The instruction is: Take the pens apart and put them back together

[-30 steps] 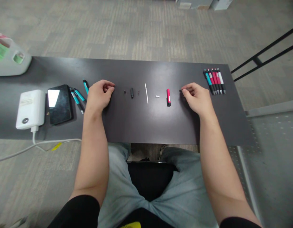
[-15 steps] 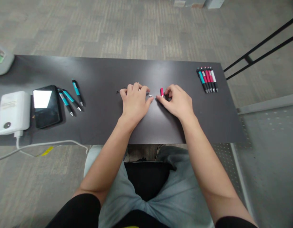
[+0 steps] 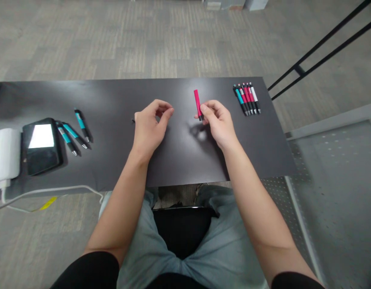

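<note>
My right hand (image 3: 217, 118) is closed on a red pen barrel (image 3: 197, 100) and holds it near its black lower end. The barrel stands out past the fingertips, its red end pointing away from me, a shadow beneath on the table. To the left, my left hand (image 3: 152, 126) is curled, with thumb and forefinger drawn together. Whatever lies between those fingers is too small or hidden to make out. A small dark piece (image 3: 133, 121) shows at that hand's left side, mostly covered by it.
A row of several pens (image 3: 247, 99), turquoise, red and white, lies at the right of the dark table (image 3: 113, 160). Three turquoise pens (image 3: 82, 123) lie on the left beside a black device (image 3: 42, 156) and a white power bank (image 3: 6, 154) with a white cable (image 3: 68, 188).
My right hand has picked up the red barrel from the table. The left hand has drawn back leftward and curled; the small silver piece near it no longer shows. The view has shifted slightly.
</note>
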The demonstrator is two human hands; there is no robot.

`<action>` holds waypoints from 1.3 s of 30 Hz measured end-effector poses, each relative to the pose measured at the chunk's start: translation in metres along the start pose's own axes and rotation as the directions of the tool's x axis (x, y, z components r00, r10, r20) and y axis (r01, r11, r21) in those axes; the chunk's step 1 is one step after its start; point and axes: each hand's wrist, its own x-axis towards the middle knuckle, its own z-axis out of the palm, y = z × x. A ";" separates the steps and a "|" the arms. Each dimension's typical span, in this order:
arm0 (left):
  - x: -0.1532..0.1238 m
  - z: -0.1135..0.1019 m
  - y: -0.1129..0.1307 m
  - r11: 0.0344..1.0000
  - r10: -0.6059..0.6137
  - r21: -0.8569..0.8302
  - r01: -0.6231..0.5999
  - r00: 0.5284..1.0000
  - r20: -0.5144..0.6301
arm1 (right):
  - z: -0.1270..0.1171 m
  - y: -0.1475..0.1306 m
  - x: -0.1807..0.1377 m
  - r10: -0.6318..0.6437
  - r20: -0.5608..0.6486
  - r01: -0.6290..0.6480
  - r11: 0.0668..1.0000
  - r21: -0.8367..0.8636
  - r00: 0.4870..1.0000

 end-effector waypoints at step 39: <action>0.012 -0.031 0.005 0.972 -0.110 -0.226 0.065 0.975 -0.193 | 0.028 -0.053 -0.017 -0.172 0.328 0.302 0.863 -0.405 0.929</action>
